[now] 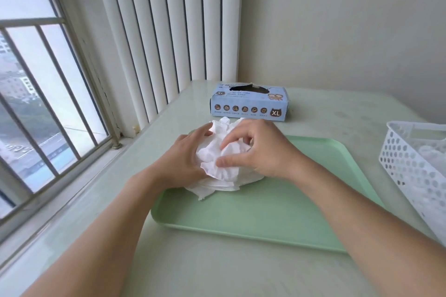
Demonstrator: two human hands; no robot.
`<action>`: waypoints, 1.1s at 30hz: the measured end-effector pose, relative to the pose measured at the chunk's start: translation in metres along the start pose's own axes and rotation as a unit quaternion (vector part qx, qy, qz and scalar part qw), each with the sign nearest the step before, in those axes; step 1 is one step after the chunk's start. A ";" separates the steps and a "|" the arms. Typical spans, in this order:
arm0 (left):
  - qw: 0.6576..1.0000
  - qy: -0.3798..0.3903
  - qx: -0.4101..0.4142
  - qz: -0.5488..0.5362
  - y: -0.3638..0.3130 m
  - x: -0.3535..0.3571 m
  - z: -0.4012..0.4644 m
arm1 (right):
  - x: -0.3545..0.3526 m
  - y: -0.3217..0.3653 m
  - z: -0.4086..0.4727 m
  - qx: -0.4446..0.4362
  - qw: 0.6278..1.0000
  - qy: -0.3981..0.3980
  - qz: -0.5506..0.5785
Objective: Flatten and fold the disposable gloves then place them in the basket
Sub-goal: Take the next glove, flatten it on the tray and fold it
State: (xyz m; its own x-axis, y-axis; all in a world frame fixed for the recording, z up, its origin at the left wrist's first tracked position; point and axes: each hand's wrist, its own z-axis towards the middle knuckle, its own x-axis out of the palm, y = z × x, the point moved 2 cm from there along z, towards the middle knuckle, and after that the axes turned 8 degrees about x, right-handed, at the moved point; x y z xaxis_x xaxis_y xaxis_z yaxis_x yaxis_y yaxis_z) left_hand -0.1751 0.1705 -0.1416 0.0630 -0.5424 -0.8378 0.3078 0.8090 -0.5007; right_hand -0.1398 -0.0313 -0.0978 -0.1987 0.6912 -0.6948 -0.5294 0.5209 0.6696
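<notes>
A crumpled heap of white disposable gloves (217, 157) lies on the far left part of a pale green tray (277, 214). My left hand (181, 161) rests against the left side of the heap, fingers laid along it. From the right, my right hand (255, 149) pinches a crumpled glove between thumb and curled fingers. A white perforated basket (410, 171) stands at the right edge, with pale folded gloves dimly visible inside.
A blue glove box marked XL (248, 103) sits behind the tray on the pale green table (217, 272). A barred window (36, 103) and white vertical radiator pipes (169, 31) run along the left and back. A plain wall closes the right side.
</notes>
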 end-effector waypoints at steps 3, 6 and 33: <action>1.000 -0.007 -0.010 -0.007 -0.003 0.000 -0.001 | 0.006 -0.007 0.001 0.024 0.994 -0.049 -0.091; 1.000 0.007 -0.017 -0.011 -0.005 -0.002 -0.001 | -0.022 -0.028 0.005 0.103 0.989 -0.086 -0.067; 0.935 -0.049 0.061 -0.347 -0.156 -0.021 0.053 | -0.151 0.010 -0.026 0.235 0.932 -0.054 0.270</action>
State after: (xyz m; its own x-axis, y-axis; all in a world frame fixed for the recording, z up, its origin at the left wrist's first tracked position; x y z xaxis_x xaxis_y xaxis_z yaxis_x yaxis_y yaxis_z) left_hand -0.1743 0.0436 -0.0337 -0.1070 -0.9500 -0.2934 0.4120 0.2262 -0.8826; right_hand -0.1365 -0.1431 0.0073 -0.2339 0.9493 -0.2100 0.0479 0.2270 0.9727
